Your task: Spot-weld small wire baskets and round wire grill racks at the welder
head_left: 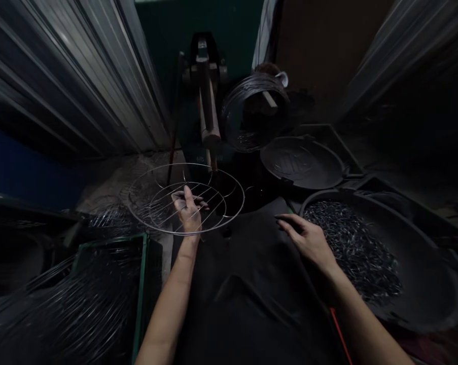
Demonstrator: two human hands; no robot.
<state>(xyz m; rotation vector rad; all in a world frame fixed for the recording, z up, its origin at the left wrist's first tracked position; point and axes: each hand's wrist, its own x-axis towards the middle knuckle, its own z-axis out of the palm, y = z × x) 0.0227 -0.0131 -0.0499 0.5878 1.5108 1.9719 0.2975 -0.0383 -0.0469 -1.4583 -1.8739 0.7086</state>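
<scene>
My left hand is closed around the bars of a round wire rack, thumb on top. The rack has a wide outer ring, a smaller inner ring with parallel bars, and short curved wires between them. It is held roughly level above my lap. My right hand hangs over the dark apron, beside a black tub. Its thumb and fingertips come together; anything small between them is too dark to make out. In the black tub lies a heap of small shiny metal pieces.
Ahead stands a machine with a jutting arm. A wire coil is right of it, above another black round basin. At left, a green-rimmed crate holds long thin wires. Corrugated metal sheeting rises behind.
</scene>
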